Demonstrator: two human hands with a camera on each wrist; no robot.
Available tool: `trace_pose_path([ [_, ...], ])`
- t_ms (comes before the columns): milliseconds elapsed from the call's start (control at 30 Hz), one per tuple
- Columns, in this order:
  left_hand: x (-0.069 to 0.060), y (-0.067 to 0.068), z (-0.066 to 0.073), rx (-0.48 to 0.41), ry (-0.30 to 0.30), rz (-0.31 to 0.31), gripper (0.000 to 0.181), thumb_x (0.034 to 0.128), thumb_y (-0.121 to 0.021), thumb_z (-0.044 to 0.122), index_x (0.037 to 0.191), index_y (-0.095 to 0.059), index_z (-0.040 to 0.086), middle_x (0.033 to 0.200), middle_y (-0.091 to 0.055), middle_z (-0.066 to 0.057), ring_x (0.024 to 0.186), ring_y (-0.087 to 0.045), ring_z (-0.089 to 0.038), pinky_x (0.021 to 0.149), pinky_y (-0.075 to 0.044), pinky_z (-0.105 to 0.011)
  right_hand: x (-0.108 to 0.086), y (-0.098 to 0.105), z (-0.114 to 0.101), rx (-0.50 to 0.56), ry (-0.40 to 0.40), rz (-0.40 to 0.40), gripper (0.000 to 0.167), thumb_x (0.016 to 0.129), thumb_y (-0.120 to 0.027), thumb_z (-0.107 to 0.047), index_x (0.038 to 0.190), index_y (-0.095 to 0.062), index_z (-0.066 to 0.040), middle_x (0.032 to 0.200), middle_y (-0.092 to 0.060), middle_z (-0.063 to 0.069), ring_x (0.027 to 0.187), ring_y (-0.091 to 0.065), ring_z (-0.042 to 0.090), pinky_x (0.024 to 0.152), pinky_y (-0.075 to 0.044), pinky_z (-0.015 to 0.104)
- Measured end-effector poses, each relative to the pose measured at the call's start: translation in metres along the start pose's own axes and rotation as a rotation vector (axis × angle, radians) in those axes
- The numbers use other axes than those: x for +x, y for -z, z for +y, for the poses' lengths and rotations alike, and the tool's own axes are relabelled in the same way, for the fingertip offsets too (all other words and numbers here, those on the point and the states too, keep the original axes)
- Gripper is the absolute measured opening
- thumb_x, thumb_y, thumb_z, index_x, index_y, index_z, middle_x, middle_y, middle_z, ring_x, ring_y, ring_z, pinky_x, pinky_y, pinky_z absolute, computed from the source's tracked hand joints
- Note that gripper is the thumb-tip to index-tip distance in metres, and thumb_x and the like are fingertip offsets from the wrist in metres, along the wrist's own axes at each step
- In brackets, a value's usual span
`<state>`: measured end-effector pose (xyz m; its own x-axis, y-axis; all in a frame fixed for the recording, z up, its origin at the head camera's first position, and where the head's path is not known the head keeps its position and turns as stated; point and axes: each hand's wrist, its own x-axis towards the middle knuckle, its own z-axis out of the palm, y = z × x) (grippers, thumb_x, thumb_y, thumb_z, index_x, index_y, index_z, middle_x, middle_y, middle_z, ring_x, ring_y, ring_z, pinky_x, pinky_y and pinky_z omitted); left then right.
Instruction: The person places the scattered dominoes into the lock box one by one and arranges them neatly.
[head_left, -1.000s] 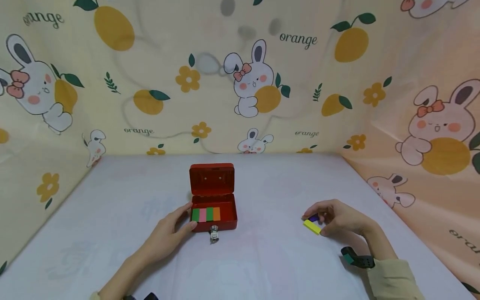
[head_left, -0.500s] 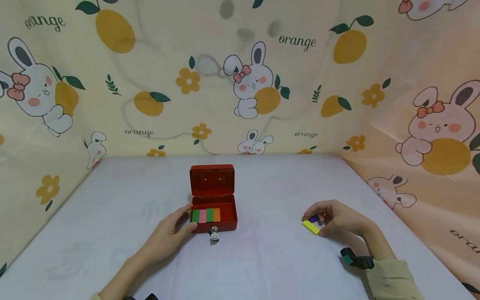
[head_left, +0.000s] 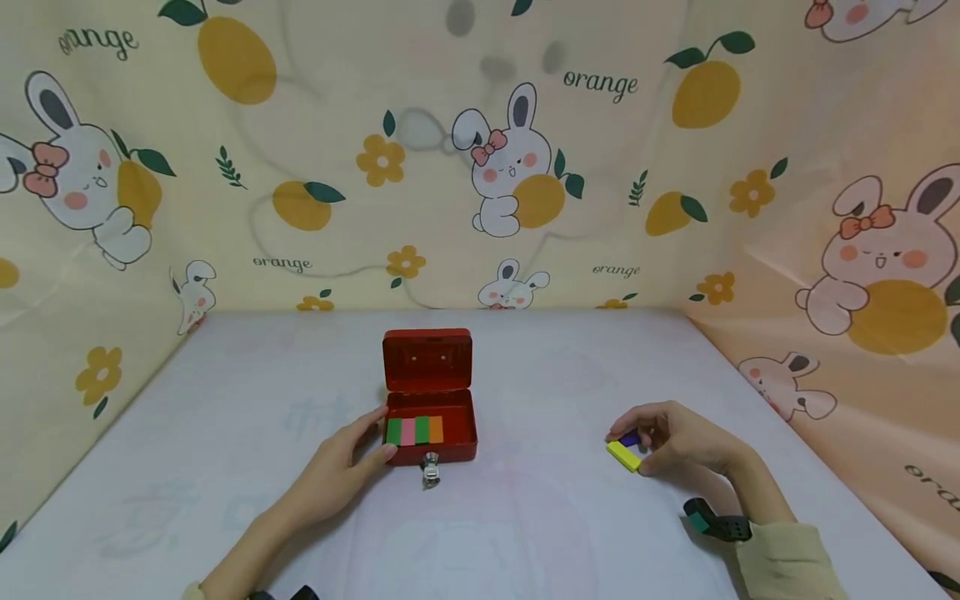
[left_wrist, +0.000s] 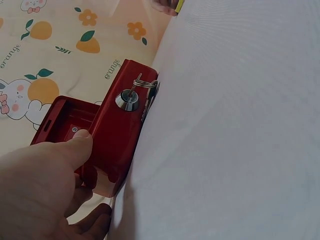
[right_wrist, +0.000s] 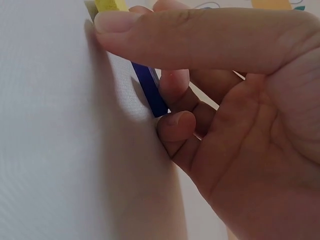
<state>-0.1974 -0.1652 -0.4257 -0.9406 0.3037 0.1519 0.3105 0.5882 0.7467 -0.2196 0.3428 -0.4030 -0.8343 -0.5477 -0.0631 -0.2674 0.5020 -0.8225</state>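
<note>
The red box stands with its lid raised and keys hanging at its front lock; green, pink and orange blocks lie side by side in it. My left hand grips the box's left side, thumb on the rim in the left wrist view, where the red box looks tilted. At the right, my right hand holds a yellow block between thumb and fingers. A blue block lies just behind it, under the curled fingers; in the right wrist view the blue block shows beside the fingertips.
White cloth covers the table, with the box left of the middle and the right hand well apart from it. A printed curtain with rabbits and oranges rises at the back and both sides. A black band circles the right wrist.
</note>
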Motion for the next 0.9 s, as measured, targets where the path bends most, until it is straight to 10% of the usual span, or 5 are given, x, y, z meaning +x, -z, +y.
trace_pose_path([
  [900,0.0009,0.0001,-0.0008,-0.012,0.002,-0.006,0.07,0.0903,-0.062,0.047,0.149,-0.034,0.02,0.149,-0.038,-0.005,0.138,-0.03,-0.028,0.108,-0.03,-0.051,0.0015,-0.0032,-0.0073,0.026,-0.064,0.095,0.051,0.069,-0.085,-0.011,0.116,-0.066,-0.013,0.108,-0.061,0.014,0.089,-0.049,0.033,0.067,-0.046,0.03],
])
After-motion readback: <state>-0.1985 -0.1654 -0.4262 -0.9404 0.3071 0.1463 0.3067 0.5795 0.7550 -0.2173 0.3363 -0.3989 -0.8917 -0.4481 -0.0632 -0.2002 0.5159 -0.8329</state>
